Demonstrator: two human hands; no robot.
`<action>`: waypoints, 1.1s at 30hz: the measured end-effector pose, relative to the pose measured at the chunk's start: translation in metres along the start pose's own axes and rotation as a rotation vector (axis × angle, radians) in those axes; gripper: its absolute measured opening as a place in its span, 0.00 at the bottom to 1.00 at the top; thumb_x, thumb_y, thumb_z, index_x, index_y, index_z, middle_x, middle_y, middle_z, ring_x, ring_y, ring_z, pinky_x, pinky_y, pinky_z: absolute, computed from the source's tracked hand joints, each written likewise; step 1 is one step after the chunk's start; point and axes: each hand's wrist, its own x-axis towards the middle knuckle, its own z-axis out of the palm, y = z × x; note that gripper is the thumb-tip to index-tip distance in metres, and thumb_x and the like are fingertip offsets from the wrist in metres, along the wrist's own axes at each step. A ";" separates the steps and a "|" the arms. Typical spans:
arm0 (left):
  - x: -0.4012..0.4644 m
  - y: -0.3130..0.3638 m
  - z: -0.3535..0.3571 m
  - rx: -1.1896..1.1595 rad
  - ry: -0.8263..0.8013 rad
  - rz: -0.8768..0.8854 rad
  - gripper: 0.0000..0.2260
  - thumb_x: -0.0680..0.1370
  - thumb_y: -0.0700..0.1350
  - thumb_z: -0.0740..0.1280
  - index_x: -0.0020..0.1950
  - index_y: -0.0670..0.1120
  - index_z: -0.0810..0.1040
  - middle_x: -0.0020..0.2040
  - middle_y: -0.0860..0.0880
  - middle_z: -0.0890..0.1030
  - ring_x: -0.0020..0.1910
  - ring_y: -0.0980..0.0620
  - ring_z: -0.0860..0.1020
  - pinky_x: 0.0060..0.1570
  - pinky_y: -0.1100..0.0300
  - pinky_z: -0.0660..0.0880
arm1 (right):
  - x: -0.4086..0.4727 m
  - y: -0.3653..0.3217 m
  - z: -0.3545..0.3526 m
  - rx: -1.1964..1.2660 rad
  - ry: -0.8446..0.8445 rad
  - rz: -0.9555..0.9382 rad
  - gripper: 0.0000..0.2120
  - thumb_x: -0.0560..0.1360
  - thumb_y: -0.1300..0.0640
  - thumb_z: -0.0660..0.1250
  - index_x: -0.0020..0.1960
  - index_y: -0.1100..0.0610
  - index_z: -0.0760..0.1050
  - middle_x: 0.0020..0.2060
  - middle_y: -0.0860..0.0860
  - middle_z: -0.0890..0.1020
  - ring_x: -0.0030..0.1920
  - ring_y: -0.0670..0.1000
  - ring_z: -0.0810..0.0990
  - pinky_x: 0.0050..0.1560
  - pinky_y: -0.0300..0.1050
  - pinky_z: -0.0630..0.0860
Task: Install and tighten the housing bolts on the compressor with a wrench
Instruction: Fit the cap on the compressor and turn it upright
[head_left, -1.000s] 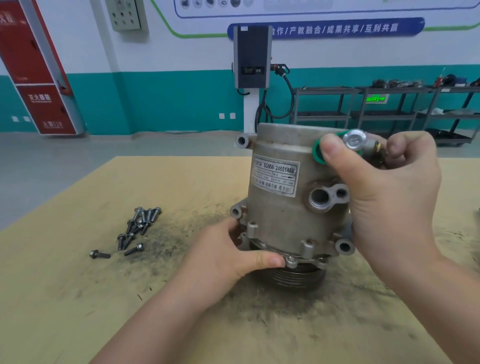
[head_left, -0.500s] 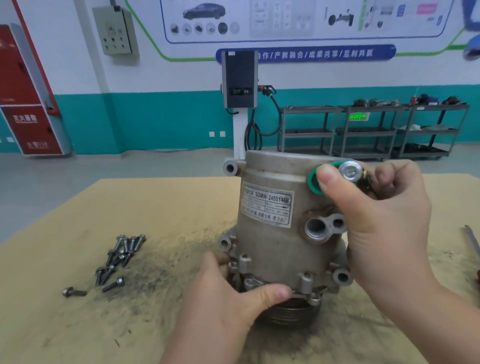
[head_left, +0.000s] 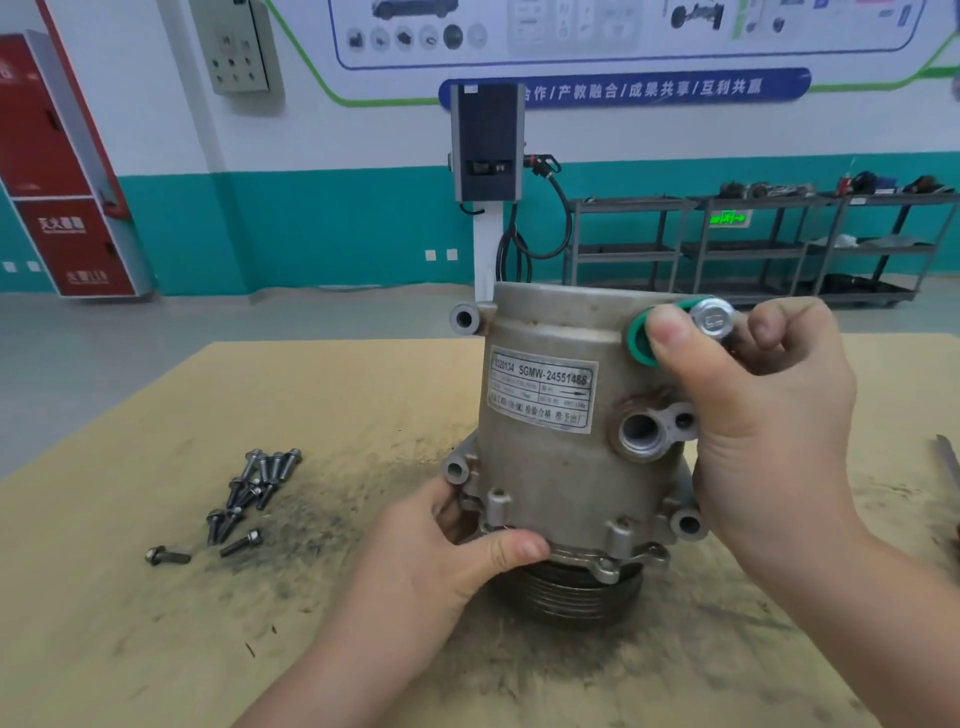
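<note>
A grey metal compressor stands upright on its grooved pulley on the tan table. A white label faces me. My left hand grips the lower flange of the housing, thumb across its front. My right hand holds the upper right of the housing, thumb beside a green ring and a silver cap. A loose pile of dark housing bolts lies on the table to the left, apart from both hands.
A thin metal tool shows at the table's right edge, mostly cut off. Dark grime marks the table around the compressor. Beyond the table are a charging post, metal shelving racks and a red cabinet.
The view has tilted up, so the compressor sits lower in frame. Both hands keep the same hold on the housing; the bolts have not moved.
</note>
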 end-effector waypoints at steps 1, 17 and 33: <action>-0.001 0.000 0.001 0.006 0.012 0.004 0.31 0.57 0.58 0.77 0.58 0.52 0.79 0.53 0.61 0.84 0.56 0.62 0.81 0.54 0.69 0.75 | -0.001 -0.001 0.001 -0.007 0.002 0.000 0.27 0.58 0.46 0.76 0.41 0.51 0.59 0.29 0.36 0.74 0.31 0.36 0.73 0.35 0.29 0.72; -0.009 0.021 -0.009 0.619 0.095 -0.106 0.37 0.52 0.78 0.66 0.52 0.56 0.81 0.48 0.60 0.85 0.51 0.63 0.81 0.48 0.64 0.74 | 0.003 0.001 -0.002 -0.063 -0.039 0.055 0.27 0.57 0.42 0.76 0.41 0.51 0.60 0.30 0.37 0.74 0.33 0.37 0.73 0.37 0.29 0.72; -0.011 0.019 -0.018 0.846 -0.075 0.190 0.24 0.68 0.74 0.48 0.39 0.54 0.67 0.41 0.63 0.75 0.37 0.59 0.73 0.37 0.63 0.67 | 0.010 -0.002 -0.008 -0.251 -0.120 0.150 0.30 0.55 0.33 0.72 0.43 0.49 0.61 0.35 0.38 0.71 0.34 0.36 0.71 0.38 0.31 0.69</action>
